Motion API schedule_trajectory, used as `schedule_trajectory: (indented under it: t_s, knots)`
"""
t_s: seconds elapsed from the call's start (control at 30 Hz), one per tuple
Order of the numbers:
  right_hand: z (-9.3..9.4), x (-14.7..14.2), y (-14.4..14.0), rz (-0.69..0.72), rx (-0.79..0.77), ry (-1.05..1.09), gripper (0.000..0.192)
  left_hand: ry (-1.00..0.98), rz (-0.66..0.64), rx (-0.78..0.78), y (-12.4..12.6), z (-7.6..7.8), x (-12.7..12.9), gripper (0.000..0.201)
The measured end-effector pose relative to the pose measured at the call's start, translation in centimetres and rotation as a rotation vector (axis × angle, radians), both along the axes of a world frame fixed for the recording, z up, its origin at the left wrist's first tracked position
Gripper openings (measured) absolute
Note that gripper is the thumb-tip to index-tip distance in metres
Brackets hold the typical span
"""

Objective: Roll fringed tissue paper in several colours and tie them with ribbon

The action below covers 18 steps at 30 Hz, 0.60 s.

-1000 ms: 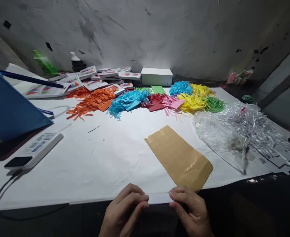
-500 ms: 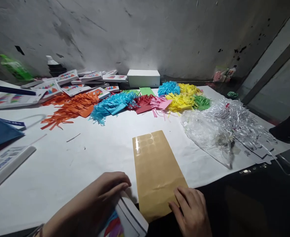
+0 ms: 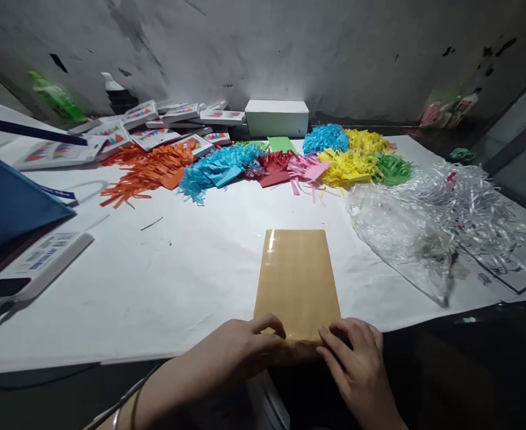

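A glossy brown sheet (image 3: 297,275) lies at the table's front edge, its near end curving down over the edge. My left hand (image 3: 249,346) is at the near left corner with its fingers curled on the sheet. At the near right corner, my right hand (image 3: 356,352) pinches the sheet between thumb and fingers. Below my left hand, partly hidden by it, a white box with dark lines (image 3: 269,400) shows in the shadow under the table edge.
Fringed paper tassels in orange (image 3: 155,170), blue (image 3: 222,170) and yellow (image 3: 347,167) line the back. Behind them are flat printed boxes (image 3: 150,138) and a white carton (image 3: 277,119). Clear plastic and silvery strands (image 3: 451,203) lie right; a white device (image 3: 39,266) lies left.
My left hand has moved from the white printed box to the sheet's near left corner. The sheet has turned straighter and come nearer the edge. The view has shifted left.
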State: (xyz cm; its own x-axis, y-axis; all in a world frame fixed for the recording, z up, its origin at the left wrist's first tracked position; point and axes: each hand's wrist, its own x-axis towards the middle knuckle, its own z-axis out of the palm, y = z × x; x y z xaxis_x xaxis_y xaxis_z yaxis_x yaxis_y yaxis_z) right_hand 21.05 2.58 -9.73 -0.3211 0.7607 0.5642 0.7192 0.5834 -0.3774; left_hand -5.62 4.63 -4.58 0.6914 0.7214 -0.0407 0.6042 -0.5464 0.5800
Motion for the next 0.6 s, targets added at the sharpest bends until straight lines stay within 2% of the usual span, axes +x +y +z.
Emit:
schedule_trajectory:
  t_s: [0.2, 0.33, 0.6]
  knots:
    - [0.0, -0.1, 1.1, 0.120, -0.043, 0.100, 0.020, -0.037, -0.018, 0.128, -0.6, -0.9, 1.4, 0.046]
    - [0.1, 0.5, 1.5, 0.229, -0.020, 0.048, 0.028, -0.027, 0.012, 0.118, -0.5, -1.2, 1.6, 0.041]
    - [0.1, 0.8, 2.2, 0.350, 0.088, 0.070, 0.025, -0.021, 0.029, 0.114, -0.4, -1.7, 1.4, 0.037]
